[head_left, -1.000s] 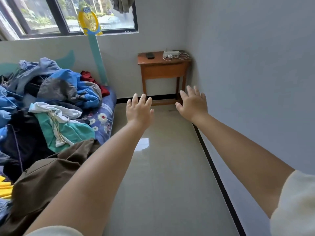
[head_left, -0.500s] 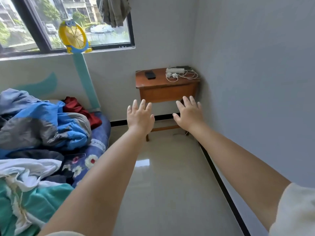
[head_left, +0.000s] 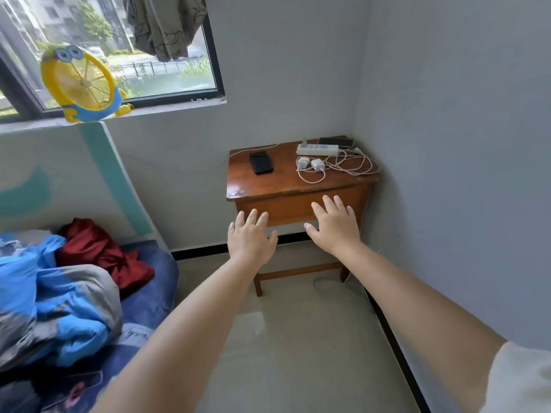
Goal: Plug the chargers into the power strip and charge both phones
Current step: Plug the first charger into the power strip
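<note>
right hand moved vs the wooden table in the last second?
Yes. The right hand now overlaps the wooden table front panel, nearer its top; earlier it sat below, over the legs.

It is a bedroom in a home. A bed (head_left: 149, 296) stands at the left w/ a blue flowered sheet and a pile of clothes (head_left: 59, 296) on it. A small wooden table (head_left: 298, 201) stands in the corner, near the window (head_left: 167, 70). A yellow cartoon fan (head_left: 82, 84) is at the sill, a cloth (head_left: 167, 22) hangs at the window, apartment blocks are seen outside.
</note>
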Demonstrator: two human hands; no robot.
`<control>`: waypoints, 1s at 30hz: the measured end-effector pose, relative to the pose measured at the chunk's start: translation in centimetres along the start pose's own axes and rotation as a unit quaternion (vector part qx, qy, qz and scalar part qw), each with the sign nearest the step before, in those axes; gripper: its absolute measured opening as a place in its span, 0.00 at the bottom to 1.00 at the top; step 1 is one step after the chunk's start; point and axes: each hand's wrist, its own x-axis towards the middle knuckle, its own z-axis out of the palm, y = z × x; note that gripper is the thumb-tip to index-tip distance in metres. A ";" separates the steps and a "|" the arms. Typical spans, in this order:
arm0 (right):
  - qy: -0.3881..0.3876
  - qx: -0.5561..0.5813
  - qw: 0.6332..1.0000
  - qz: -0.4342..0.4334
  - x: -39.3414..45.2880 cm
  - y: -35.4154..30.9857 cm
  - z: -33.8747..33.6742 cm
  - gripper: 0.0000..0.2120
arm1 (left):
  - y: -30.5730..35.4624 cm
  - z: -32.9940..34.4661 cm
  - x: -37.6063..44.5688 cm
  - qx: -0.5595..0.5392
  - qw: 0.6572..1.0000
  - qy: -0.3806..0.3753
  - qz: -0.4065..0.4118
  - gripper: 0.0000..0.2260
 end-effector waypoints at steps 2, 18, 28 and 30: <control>-0.014 0.003 1.000 -0.002 4.1 1.1 1.2 0.25 | 0.1 1.2 4.0 0.001 1.000 -0.005 -0.006 0.24; -0.062 -0.008 0.998 0.022 31.9 7.2 9.7 0.25 | -4.7 9.2 33.6 -0.018 0.997 -0.068 -0.024 0.24; -0.102 0.012 0.988 0.116 40.6 14.0 12.4 0.24 | -3.2 14.7 47.3 -0.020 0.994 -0.105 0.032 0.23; -0.109 0.030 0.986 0.123 42.1 15.1 13.0 0.24 | -2.9 15.9 48.7 -0.020 0.992 -0.115 0.037 0.22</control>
